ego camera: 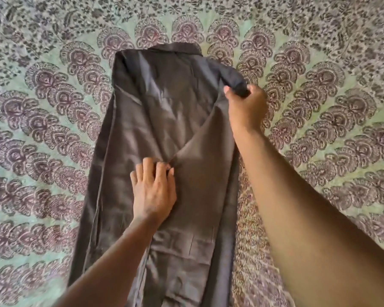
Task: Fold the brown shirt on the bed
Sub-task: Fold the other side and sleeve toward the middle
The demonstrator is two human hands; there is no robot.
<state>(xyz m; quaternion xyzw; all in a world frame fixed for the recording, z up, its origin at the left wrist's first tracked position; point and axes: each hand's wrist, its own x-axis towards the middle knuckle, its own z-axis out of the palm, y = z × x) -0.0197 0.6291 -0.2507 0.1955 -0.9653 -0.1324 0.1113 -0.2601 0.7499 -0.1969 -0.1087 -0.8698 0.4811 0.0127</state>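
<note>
Both your hands are on the brown shirt (164, 134), which lies lengthwise on the patterned bed (42, 129), collar toward 12 o'clock. Your left hand (153, 191) pinches a crease at its middle; your right hand (247, 107), at 2 o'clock, is closed around the bunched sleeve.
</note>
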